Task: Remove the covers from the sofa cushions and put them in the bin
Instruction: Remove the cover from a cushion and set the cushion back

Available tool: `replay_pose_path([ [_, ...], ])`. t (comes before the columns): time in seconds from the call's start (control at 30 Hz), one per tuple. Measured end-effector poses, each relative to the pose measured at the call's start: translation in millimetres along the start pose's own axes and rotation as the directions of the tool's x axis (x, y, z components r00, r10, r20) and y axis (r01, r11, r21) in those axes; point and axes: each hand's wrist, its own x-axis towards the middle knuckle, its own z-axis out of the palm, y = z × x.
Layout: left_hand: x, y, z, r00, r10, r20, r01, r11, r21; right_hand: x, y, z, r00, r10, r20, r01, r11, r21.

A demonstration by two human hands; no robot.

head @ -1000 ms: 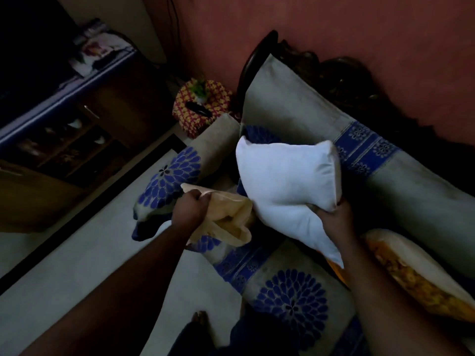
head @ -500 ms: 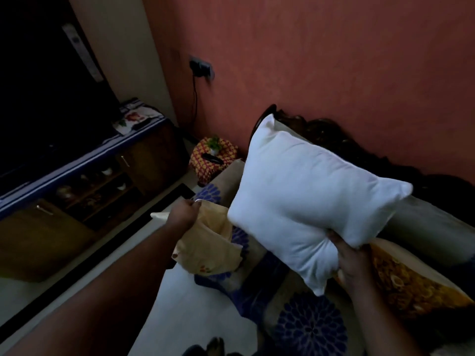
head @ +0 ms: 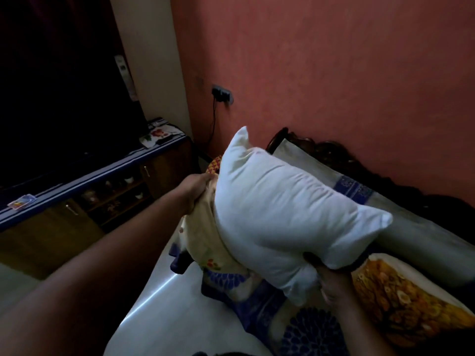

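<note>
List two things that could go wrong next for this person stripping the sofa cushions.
The right hand grips the bare white cushion by only one bottom corner, so it might slip and fall. The left hand holds the removed cream cover pressed against the cushion; no bin is in view, so the cover could get dropped on the sofa.

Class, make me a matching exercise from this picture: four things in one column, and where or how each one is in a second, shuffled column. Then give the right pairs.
Things:
1. white cushion
2. cream cover
3. yellow cushion
4. socket

Where or how:
A. on the wall
B. gripped by the left hand
C. lying on the sofa, cover on
D. bare, held from below by the right hand

Pairs: 1-D, 2-B, 3-C, 4-A
</note>
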Motion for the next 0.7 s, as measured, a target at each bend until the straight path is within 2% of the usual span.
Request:
replay_pose_path([
  [0.03, -5.9, 3.4, 1.9, 0.999, 0.045, 0.016, -0.044, 0.999, -0.011, -0.2, 1.1, -3.7, 0.999, 0.011, 0.043, -0.005, 0.990, -0.139],
  [0.07, -11.5, 5.6, 3.5, 0.996, 0.083, 0.042, -0.082, 0.996, -0.027, 2.4, 2.8, -5.1, 0.996, 0.086, 0.030, -0.078, 0.975, -0.207],
  [0.13, -18.2, 4.7, 6.3, 0.989, 0.113, 0.092, -0.107, 0.992, -0.061, 6.0, 2.3, -10.6, 0.986, 0.155, -0.069, -0.166, 0.964, -0.210],
  [0.17, -21.3, 3.8, 7.0, 0.988, 0.106, 0.112, -0.098, 0.993, -0.073, 4.8, -1.5, -12.2, 0.985, 0.158, -0.072, -0.169, 0.968, -0.187],
  [0.27, -30.4, 2.4, 5.0, 0.980, 0.075, 0.184, -0.064, 0.996, -0.066, 16.3, 9.5, -23.4, 0.999, -0.012, 0.050, 0.026, 0.956, -0.294],
  [0.3, -32.3, 2.4, 4.9, 0.975, 0.078, 0.206, -0.066, 0.996, -0.066, 15.0, 1.1, -27.6, 0.998, 0.055, 0.038, -0.042, 0.957, -0.287],
  [0.33, -35.4, 2.4, 4.8, 0.968, 0.108, 0.228, -0.095, 0.993, -0.065, 6.0, -12.1, -30.0, 0.984, 0.177, 0.002, -0.174, 0.968, -0.181],
  [0.37, -36.6, 2.3, 4.0, 0.958, 0.156, 0.242, -0.149, 0.988, -0.046, 2.0, -16.1, -32.1, 0.976, 0.217, 0.013, -0.213, 0.965, -0.150],
  [0.4, -37.4, 1.0, 4.5, 0.951, 0.197, 0.239, -0.204, 0.979, 0.001, -0.6, -27.0, -33.5, 0.965, 0.247, 0.087, -0.229, 0.956, -0.182],
  [0.43, -38.7, -1.9, 5.7, 0.950, 0.231, 0.210, -0.250, 0.966, 0.069, -3.3, -40.0, -38.1, 0.963, 0.174, 0.206, -0.125, 0.965, -0.230],
  [0.47, -40.3, -4.6, 8.5, 0.950, 0.265, 0.163, -0.287, 0.950, 0.127, -6.4, -61.6, -31.6, 0.960, 0.085, 0.268, -0.038, 0.984, -0.174],
  [0.53, -45.8, -13.4, 16.9, 0.943, 0.326, 0.066, -0.332, 0.928, 0.168, 0.0, -90.1, -35.8, 0.942, -0.157, 0.296, 0.161, 0.987, 0.011],
  [0.57, -47.1, -18.5, 21.4, 0.938, 0.345, 0.036, -0.346, 0.925, 0.156, 8.8, -96.6, -37.8, 0.944, -0.222, 0.244, 0.218, 0.975, 0.044],
  [0.6, -49.2, -22.8, 25.8, 0.936, 0.350, 0.030, -0.351, 0.928, 0.126, 13.5, -104.0, -34.7, 0.932, -0.250, 0.263, 0.241, 0.968, 0.065],
  [0.63, -51.5, -25.5, 30.1, 0.936, 0.348, 0.045, -0.351, 0.932, 0.087, 6.6, -120.8, -25.4, 0.907, -0.238, 0.348, 0.267, 0.963, -0.035],
  [0.67, -55.1, -27.1, 35.8, 0.934, 0.349, 0.073, -0.353, 0.934, 0.052, 1.7, -129.1, -13.4, 0.851, -0.246, 0.465, 0.346, 0.927, -0.143],
  [0.7, -58.1, -27.4, 41.3, 0.933, 0.346, 0.100, -0.350, 0.936, 0.025, -2.0, -128.0, 1.2, 0.795, -0.185, 0.578, 0.441, 0.830, -0.341],
])
